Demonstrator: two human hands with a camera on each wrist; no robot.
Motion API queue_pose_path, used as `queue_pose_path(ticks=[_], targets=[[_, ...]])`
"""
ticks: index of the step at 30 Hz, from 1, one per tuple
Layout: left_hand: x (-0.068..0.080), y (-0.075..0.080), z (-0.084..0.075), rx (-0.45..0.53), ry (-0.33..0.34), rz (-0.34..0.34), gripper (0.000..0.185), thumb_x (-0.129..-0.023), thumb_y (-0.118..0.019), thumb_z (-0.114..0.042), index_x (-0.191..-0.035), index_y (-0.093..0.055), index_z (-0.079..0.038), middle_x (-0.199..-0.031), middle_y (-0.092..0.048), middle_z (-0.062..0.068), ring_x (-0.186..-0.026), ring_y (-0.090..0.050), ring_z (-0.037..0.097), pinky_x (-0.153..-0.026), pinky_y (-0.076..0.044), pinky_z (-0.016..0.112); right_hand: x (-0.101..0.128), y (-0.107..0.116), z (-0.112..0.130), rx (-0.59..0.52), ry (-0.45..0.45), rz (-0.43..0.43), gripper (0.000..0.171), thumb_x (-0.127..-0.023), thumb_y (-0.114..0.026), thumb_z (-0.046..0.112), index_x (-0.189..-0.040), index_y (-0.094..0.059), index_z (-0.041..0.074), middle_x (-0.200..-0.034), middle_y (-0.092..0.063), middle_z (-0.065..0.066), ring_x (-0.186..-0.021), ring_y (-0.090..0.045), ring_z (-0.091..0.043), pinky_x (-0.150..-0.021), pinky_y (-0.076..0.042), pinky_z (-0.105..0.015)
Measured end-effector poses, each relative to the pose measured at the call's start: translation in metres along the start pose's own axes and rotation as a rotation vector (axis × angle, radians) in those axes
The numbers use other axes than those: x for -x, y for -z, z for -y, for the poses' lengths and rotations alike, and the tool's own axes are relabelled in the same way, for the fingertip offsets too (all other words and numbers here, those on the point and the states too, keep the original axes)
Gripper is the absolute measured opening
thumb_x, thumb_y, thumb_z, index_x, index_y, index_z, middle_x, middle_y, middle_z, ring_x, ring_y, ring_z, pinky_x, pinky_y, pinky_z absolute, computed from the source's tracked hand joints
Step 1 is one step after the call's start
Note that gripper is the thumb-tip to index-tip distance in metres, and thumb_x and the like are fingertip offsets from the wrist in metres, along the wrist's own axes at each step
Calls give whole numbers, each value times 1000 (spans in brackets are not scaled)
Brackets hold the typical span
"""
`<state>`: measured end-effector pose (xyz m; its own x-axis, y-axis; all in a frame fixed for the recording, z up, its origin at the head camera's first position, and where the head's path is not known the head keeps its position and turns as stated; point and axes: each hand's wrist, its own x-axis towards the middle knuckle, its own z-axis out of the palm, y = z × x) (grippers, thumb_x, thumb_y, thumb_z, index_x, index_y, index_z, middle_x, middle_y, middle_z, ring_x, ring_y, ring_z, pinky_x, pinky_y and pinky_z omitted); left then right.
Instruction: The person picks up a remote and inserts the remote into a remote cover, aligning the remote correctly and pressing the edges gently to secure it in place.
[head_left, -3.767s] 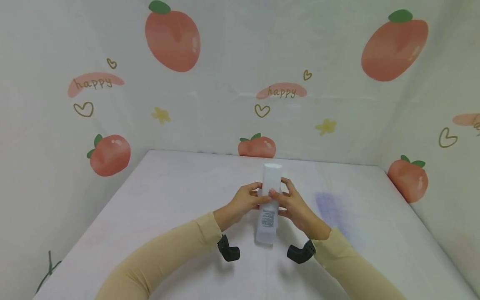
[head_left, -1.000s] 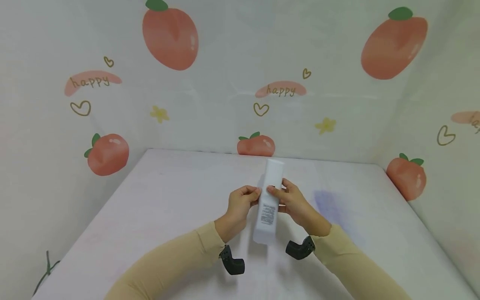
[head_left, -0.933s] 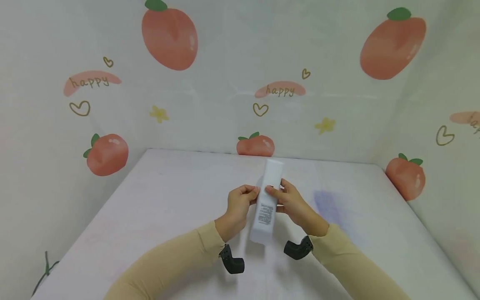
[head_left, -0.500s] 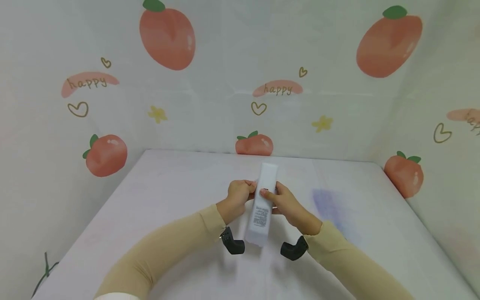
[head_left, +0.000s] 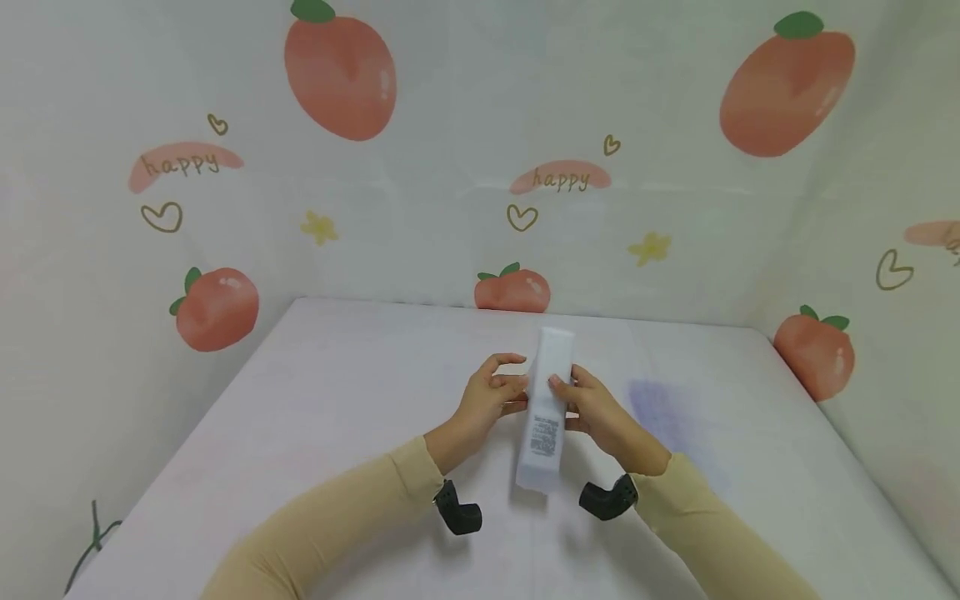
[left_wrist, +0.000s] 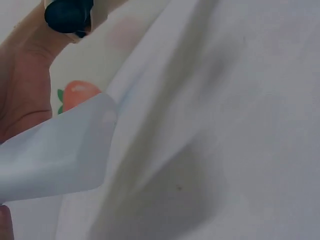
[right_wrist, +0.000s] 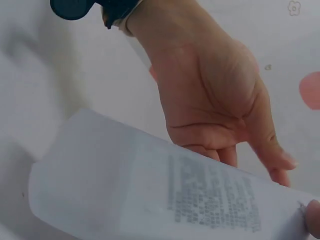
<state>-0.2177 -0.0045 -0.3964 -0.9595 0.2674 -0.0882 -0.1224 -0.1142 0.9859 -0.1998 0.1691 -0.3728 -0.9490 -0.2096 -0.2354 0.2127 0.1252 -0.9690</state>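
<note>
Head view: one white tube (head_left: pixel 546 412) and two hands over the pale desk (head_left: pixel 300 417). The tube is lifted above the middle of the desk, its flat end pointing near and its cap end far. The right hand (head_left: pixel 600 412) pinches it from the right, thumb on top. The left hand (head_left: pixel 487 398) touches its left side with the thumb, its other fingers spread loosely and lifted off. Bare desk lies all around, with wide room to the left and right; the curtain (head_left: pixel 450 208) closes the far edge and both sides.

Left wrist view: one flat tube end (left_wrist: pixel 55 155) beside the opposite palm (left_wrist: pixel 25 95); bare desk fills the rest.

Right wrist view: one tube (right_wrist: pixel 150 195), printed side showing, with the left hand (right_wrist: pixel 215 100) behind it, fingers straight.
</note>
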Motion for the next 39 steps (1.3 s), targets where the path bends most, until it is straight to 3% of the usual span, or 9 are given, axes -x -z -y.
queue_pose_path(ticks=[4, 11, 18, 21, 24, 28, 32, 35, 39], targets=[[-1, 3, -4, -90, -25, 59, 39, -90, -69, -13, -126, -54, -8, -99, -64, 9, -85, -64, 13, -86, -56, 37, -1, 0, 1, -20, 17, 26, 51, -104, -43, 28, -146, -26, 5, -126, -52, -14, -99, -61, -17, -88, -52, -41], [-2, 5, -5, -222, 41, 92, 41, -85, -75, -16, -122, -59, -7, -94, -62, 7, -86, -61, 15, -81, -56, 35, 0, -6, 0, 15, 28, 71, 59, -103, -45, 30, -152, -18, 12, -138, -47, -21, -119, -56, -30, -96, -47, -47], [-2, 5, -8, -185, 74, 60, 44, -86, -74, -20, -125, -60, -7, -105, -67, 10, -88, -63, 15, -85, -54, 35, 0, -4, -4, -122, 0, 51, 72, -101, -50, 30, -154, -2, 18, -145, -36, -23, -128, -48, -36, -104, -41, -51], [-4, 8, -11, -124, 67, 17, 44, -88, -71, -21, -128, -58, -7, -110, -68, 11, -89, -65, 17, -88, -51, 36, 0, -2, -8, -241, -38, 32, 67, -102, -50, 28, -153, -11, 9, -142, -41, -18, -124, -51, -31, -106, -42, -47], [-6, 10, -14, -92, 66, 4, 44, -89, -70, -22, -129, -57, -7, -112, -68, 12, -89, -65, 17, -89, -50, 36, -1, -4, -10, -304, -61, 12, 46, -102, -49, 25, -139, -38, 1, -126, -57, -7, -113, -58, -21, -98, -50, -37], [-6, 9, -14, -87, 91, -1, 44, -90, -69, -22, -129, -57, -7, -112, -68, 11, -87, -66, 16, -85, -51, 34, -2, -13, -12, -405, -44, -46, 13, -101, -52, 22, -106, -59, 12, -102, -61, 5, -97, -60, -14, -83, -54, -28], [-8, 8, -13, -86, 93, -9, 42, -91, -69, -21, -129, -58, -7, -108, -69, 12, -83, -66, 15, -79, -55, 33, -4, -23, -12, -449, -20, -171, 19, -100, -54, 19, -83, -61, 18, -91, -62, 8, -87, -61, -10, -78, -51, -26], [-10, 7, -12, -109, 89, -6, 41, -91, -68, -21, -128, -58, -7, -105, -69, 12, -81, -67, 16, -77, -56, 35, -7, -28, -12, -443, -4, -263, 16, -100, -53, 16, -86, -61, 13, -85, -63, 9, -81, -61, -7, -76, -49, -24], [-11, 6, -12, -153, 91, 6, 42, -90, -69, -22, -128, -58, -8, -106, -69, 13, -84, -67, 18, -80, -57, 39, -14, -30, -11, -430, 9, -326, 23, -101, -50, 12, -113, -58, -6, -89, -62, 4, -79, -60, -4, -73, -50, -18]])
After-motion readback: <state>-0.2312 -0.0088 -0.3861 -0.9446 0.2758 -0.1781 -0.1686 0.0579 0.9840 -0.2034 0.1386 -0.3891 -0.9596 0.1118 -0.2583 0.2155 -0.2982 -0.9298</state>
